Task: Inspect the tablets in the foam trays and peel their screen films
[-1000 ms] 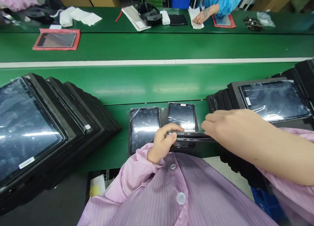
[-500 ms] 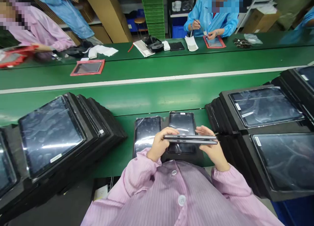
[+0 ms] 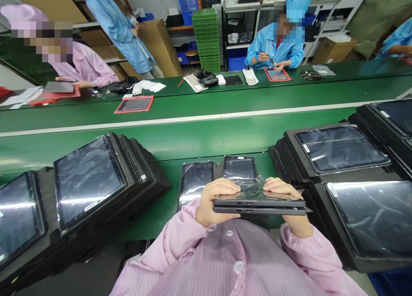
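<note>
Two tablets (image 3: 257, 204), one on top of the other, are held edge-on in front of my chest. My left hand (image 3: 216, 199) is wrapped round their left end, fingers over the top face and thumb beneath. At the other end my right hand (image 3: 287, 197) grips them, its fingers lying on the glossy upper screen; its thumb is hidden. Clear film sticks up at the far edge of the upper tablet. Beyond them on the green bench lie another tablet (image 3: 197, 178) at the left and a tablet (image 3: 240, 166) beside it, partly covered by my hands.
Stacked black foam trays bearing tablets stand at the left (image 3: 146, 163) and right (image 3: 286, 152). A green conveyor (image 3: 206, 135) runs across. Opposite, co-workers in pink and blue clothing handle red-framed panels; a red-framed panel (image 3: 135, 104) lies on the far side.
The held tablets have come closer and lower, tilting so the upper screen shows. My right fingers have closed onto it. My view has tipped up, showing more of the far side.
</note>
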A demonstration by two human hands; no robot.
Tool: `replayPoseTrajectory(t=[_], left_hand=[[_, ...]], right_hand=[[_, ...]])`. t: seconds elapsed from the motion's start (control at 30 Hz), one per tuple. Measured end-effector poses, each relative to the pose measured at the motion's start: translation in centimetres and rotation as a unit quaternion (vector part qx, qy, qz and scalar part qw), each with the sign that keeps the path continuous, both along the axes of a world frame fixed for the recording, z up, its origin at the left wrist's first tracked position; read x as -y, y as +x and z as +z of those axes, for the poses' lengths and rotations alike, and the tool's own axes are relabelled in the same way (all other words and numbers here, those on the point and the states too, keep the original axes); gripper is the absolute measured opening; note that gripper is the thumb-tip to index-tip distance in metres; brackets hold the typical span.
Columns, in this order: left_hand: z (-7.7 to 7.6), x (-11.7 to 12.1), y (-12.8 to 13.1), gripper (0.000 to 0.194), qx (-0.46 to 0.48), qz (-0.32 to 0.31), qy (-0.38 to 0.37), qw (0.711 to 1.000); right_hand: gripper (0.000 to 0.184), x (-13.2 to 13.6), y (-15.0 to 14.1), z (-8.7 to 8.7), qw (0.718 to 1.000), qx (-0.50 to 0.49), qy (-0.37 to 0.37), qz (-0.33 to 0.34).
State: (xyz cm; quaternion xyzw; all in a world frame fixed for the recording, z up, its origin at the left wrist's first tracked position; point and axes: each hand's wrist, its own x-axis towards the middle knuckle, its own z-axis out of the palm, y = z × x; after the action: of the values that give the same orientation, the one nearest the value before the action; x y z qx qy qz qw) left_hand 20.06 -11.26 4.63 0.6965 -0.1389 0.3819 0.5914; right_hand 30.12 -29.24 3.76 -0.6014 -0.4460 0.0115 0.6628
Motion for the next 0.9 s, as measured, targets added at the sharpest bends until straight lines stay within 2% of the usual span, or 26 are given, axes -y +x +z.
replayPoseTrajectory(t=[0.13,0.4,0.5,0.6,0.7,0.77,0.83,0.9], left_hand=[[0.4,0.1,-0.2,0.034,-0.001,0.008,0.003,1.0],[-0.1,0.5,-0.3,0.033,0.01,0.021,-0.002,1.0],[0.1,0.4,-0.3,0.033,0.014,0.012,-0.006,1.0],[0.1,-0.1,-0.6,0.035,0.007,-0.01,-0.024,1.0],[-0.1,-1.5,-0.7,0.034,-0.016,-0.028,-0.074,0.997],[-0.3,-2.7,-0.4,0.031,-0.034,-0.043,-0.139,0.989],[-0.5,-3.7,0.3,0.03,-0.053,-0.053,-0.225,0.971],[-0.7,-4.3,1.6,0.036,-0.081,-0.032,-0.338,0.937]], right_hand=[[0.015,0.0,0.1,0.6,1.0,-0.011,0.008,0.022],[0.015,0.2,0.5,-0.4,0.997,-0.041,0.041,0.051],[0.018,0.2,0.6,-0.6,0.996,-0.049,0.044,0.061],[0.018,0.0,-0.1,0.0,0.998,-0.039,0.029,0.048],[0.018,-0.6,-1.0,1.3,1.0,-0.019,-0.011,0.022],[0.028,-0.8,-1.2,2.2,0.998,0.006,-0.057,0.036],[0.047,-0.8,-1.0,3.0,0.986,0.046,-0.149,0.057],[0.063,-0.8,-0.7,3.5,0.956,0.073,-0.28,0.057]])
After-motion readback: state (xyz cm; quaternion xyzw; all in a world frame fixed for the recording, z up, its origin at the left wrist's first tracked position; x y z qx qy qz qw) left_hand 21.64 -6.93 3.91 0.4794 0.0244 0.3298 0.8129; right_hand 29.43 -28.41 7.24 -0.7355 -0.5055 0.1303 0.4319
